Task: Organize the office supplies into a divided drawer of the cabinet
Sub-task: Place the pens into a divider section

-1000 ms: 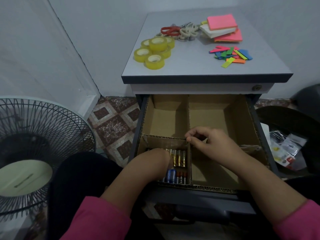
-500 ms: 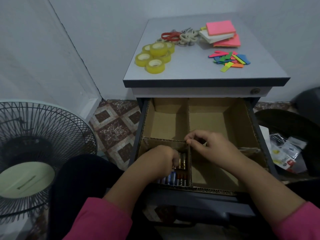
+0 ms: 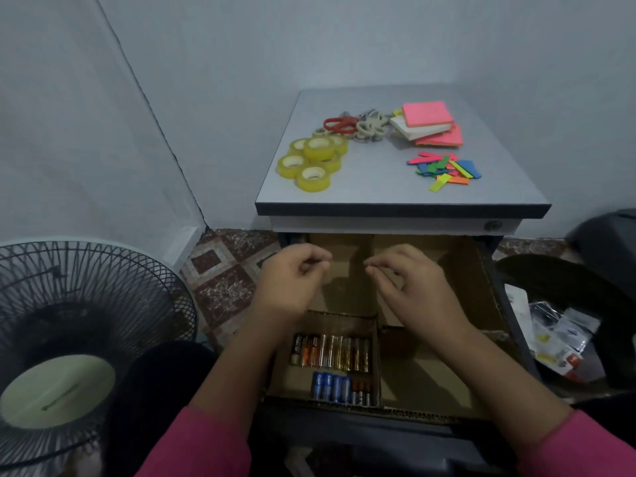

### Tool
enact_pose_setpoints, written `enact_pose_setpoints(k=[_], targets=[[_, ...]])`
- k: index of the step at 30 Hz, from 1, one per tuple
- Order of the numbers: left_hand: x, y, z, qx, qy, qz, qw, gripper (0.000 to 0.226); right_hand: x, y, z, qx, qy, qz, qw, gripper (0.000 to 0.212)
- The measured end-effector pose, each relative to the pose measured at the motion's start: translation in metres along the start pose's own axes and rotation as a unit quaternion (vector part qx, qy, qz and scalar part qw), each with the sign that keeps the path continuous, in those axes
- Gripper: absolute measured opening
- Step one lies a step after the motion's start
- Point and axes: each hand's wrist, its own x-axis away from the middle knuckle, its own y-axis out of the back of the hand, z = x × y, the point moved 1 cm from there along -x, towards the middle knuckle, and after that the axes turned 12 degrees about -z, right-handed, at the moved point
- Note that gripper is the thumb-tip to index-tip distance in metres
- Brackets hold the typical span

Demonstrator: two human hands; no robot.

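The cabinet's open drawer (image 3: 495,304) holds cardboard dividers. Its near-left compartment contains several batteries (image 3: 332,352) lying in rows. My left hand (image 3: 292,280) and my right hand (image 3: 409,280) hover above the back compartments, fingers loosely curled, holding nothing. On the cabinet top (image 3: 378,187) lie yellow tape rolls (image 3: 313,160), scissors (image 3: 344,123), pink and white sticky-note pads (image 3: 428,122) and coloured page flags (image 3: 444,170).
A standing fan (image 3: 69,339) is at the left by the wall. A dark bin with plastic packets (image 3: 557,335) sits to the right of the drawer. Patterned floor tiles (image 3: 227,273) show between fan and cabinet.
Both hands have lifted out of the front compartments and risen toward the cabinet top. The batteries are now uncovered. The view has tilted upward.
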Motion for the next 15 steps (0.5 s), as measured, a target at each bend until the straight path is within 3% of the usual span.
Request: enact_pose_setpoints(k=[4,8,15], targets=[[-0.031,0.010,-0.013,0.000,-0.060,-0.132,0.989,0.015,-0.035,-0.014,0.023,0.027,0.055,-0.077,0.995,0.021],[-0.071,0.007,-0.017,-0.045,-0.092,-0.212,0.972,0.022,-0.076,-0.035,0.037,0.036,0.075,-0.080,0.993,0.030],[-0.127,-0.007,-0.010,-0.187,-0.079,-0.110,0.973,0.040,-0.113,-0.055,0.040,0.194,0.126,-0.030,0.972,0.039]])
